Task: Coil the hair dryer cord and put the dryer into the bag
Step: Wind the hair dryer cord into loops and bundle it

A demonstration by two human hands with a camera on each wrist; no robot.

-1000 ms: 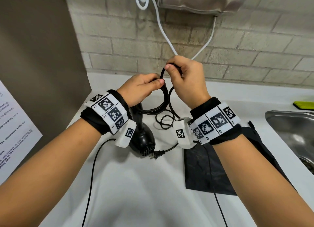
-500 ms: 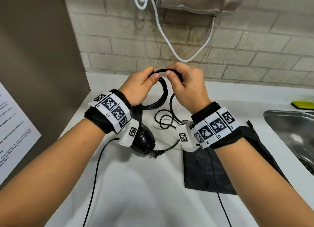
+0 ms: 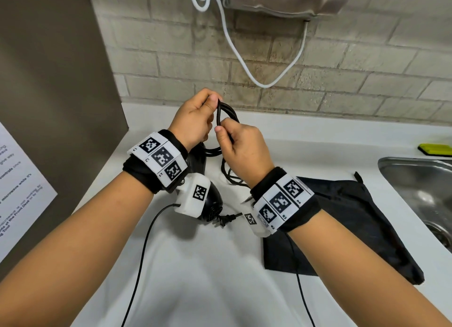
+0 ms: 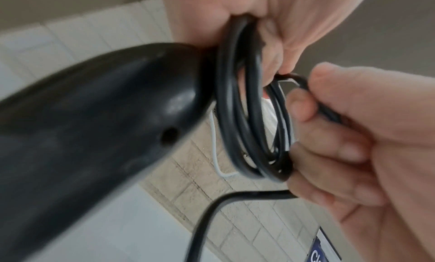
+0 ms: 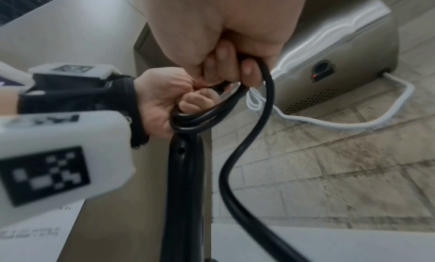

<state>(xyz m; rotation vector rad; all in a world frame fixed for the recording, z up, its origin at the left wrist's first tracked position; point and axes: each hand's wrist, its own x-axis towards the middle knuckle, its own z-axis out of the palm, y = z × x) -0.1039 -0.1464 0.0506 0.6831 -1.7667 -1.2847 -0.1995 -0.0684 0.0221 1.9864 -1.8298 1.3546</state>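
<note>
Head view: both hands' fingers round the coiled cord.

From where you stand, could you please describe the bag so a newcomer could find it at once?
Start at the steel sink on the right of the white counter. Just left of it, a flat black bag lies on the counter beneath the right hand's wrist. Unlike the glossy hair dryer nearby, it is matte cloth.

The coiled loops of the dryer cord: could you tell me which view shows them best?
Left wrist: the coiled loops fill the frame, several strands countable beside the dryer handle. The right wrist view shows them bunched against the left hand; the head view mostly hides them behind both hands.
</note>
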